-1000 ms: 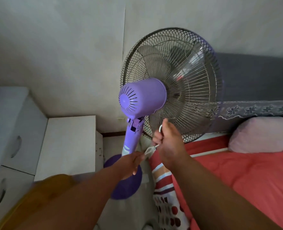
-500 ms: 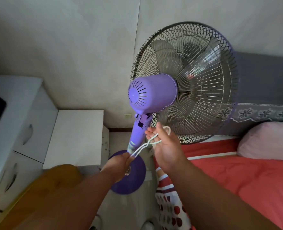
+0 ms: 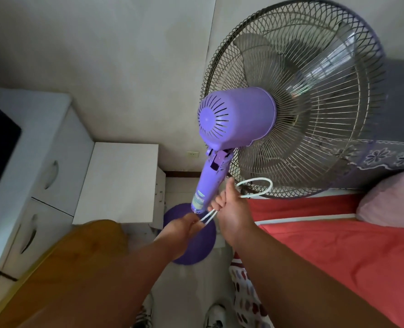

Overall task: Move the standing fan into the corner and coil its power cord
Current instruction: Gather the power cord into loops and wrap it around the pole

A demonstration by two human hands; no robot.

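A purple standing fan point(image 3: 236, 119) with a wire cage stands on its round purple base point(image 3: 205, 247) between a white nightstand and the bed, its motor housing facing me. Its white power cord point(image 3: 255, 188) forms a loop to the right of my right hand point(image 3: 231, 209), which is closed around it just beside the fan's pole. Two strands of cord run down-left from that hand into my left hand point(image 3: 184, 227), which pinches them low, over the base.
A white nightstand point(image 3: 118, 183) and a white drawer unit point(image 3: 42, 166) fill the left side. A bed with a red cover point(image 3: 338, 252) and a pink pillow point(image 3: 392, 200) lies at the right. A wall outlet point(image 3: 192, 154) sits low behind the fan.
The cord loop beside my right hand has grown larger and swung out to the right. My left hand stays low on the strands. My view has shifted closer to the fan.
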